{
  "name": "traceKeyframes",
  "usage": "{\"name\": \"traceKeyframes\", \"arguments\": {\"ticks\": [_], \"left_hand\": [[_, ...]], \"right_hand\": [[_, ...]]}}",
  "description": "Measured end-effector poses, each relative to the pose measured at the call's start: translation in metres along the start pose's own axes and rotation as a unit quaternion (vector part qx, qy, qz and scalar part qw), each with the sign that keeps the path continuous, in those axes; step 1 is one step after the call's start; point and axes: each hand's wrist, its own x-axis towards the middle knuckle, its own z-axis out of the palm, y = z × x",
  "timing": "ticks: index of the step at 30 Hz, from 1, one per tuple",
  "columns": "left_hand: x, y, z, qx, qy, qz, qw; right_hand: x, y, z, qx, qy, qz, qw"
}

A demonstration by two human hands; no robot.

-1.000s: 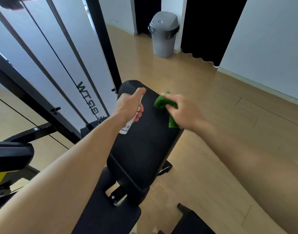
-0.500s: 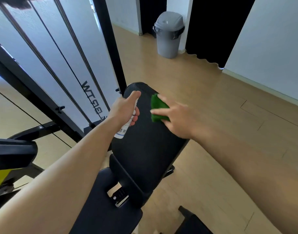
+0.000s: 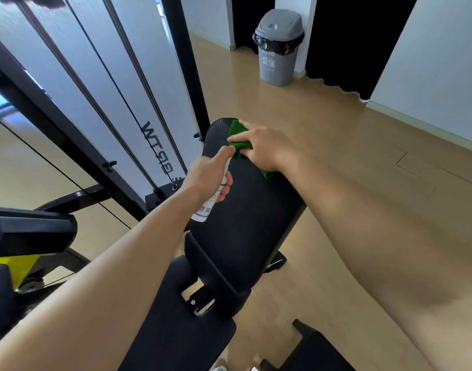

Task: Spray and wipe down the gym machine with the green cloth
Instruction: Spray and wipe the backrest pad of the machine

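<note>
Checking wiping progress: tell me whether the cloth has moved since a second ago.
Yes. The cloth slid along the pad toward its far end.

green cloth (image 3: 236, 131) farther up the backrest pad (image 3: 243, 215)

Illumination bright and even, daylight in character. Pale sheen on the wooden floor (image 3: 28, 145) at far left. The white panel (image 3: 77, 49) behind the cables (image 3: 123, 99) is near washed out. Doorway (image 3: 350, 44) solid black, no detail. Soft shadow under the right forearm (image 3: 430, 298). Centre sharp: weave of the backrest pad (image 3: 245, 223) legible. Wide-angle distortion fans the cables outward and swells both forearms at the lower corners. Dark unfocused smear (image 3: 28, 0) top left.
</note>
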Motion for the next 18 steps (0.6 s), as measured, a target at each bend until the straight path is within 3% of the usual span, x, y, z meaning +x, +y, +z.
{"name": "traceKeyframes", "arguments": {"ticks": [6, 10, 12, 14, 16, 18], "left_hand": [[-0.022, -0.009, 0.018, -0.021, -0.025, 0.01, 0.999], [-0.043, -0.029, 0.037, -0.041, -0.042, 0.014, 0.998], [-0.053, -0.04, 0.05, -0.055, -0.046, 0.016, 0.997], [-0.062, -0.051, 0.067, -0.054, -0.04, 0.024, 0.997], [-0.07, -0.057, 0.085, -0.065, -0.029, 0.026, 0.997], [-0.077, -0.058, 0.105, -0.09, -0.014, 0.027, 0.995]], "right_hand": [[-0.101, 0.023, 0.013, 0.005, 0.104, -0.004, 0.995], [-0.161, 0.035, 0.041, 0.15, 0.224, 0.039, 0.962], [-0.18, 0.039, 0.057, 0.254, 0.291, 0.096, 0.917], [-0.194, 0.038, 0.07, 0.351, 0.345, 0.191, 0.849], [-0.206, 0.037, 0.078, 0.421, 0.373, 0.264, 0.783], [-0.218, 0.039, 0.084, 0.464, 0.385, 0.3, 0.74]]}}
